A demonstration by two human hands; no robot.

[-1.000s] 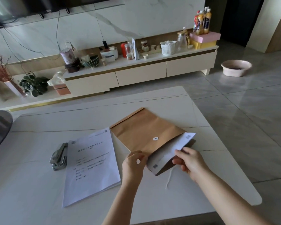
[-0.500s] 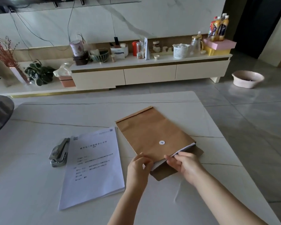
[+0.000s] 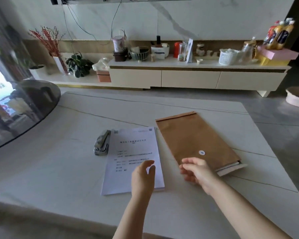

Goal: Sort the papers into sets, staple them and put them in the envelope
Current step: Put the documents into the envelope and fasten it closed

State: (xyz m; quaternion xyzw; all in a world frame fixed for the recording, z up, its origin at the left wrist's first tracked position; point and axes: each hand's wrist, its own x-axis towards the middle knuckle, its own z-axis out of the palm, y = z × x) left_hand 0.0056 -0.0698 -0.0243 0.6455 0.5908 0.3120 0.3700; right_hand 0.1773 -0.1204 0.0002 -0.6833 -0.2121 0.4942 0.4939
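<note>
Hovering over the near part of the stack of papers (image 3: 133, 159), the left hand (image 3: 142, 176) has loose, slightly curled fingers and holds nothing; whether the fingertips touch the top sheet cannot be told. The right hand (image 3: 196, 169) hangs empty and relaxed too, just off the near corner of the brown envelope (image 3: 195, 140), which lies flat on the table (image 3: 59, 169) beyond and to the right of it. White sheets already stick out of the envelope's open near end, to the right of the right hand. A stapler (image 3: 101, 143) lies beyond the left hand, against the far left edge of the stack. Judgement: the stack is light, thin and floppy, with smooth sheets that could fan or slide apart; best pinched at a near corner or along a long edge with thumb under, then squared before stapling. Envelope paper looks stiffer, though it will crease. Printed lines and small square codes show on the top sheet, too blurred to read.
</note>
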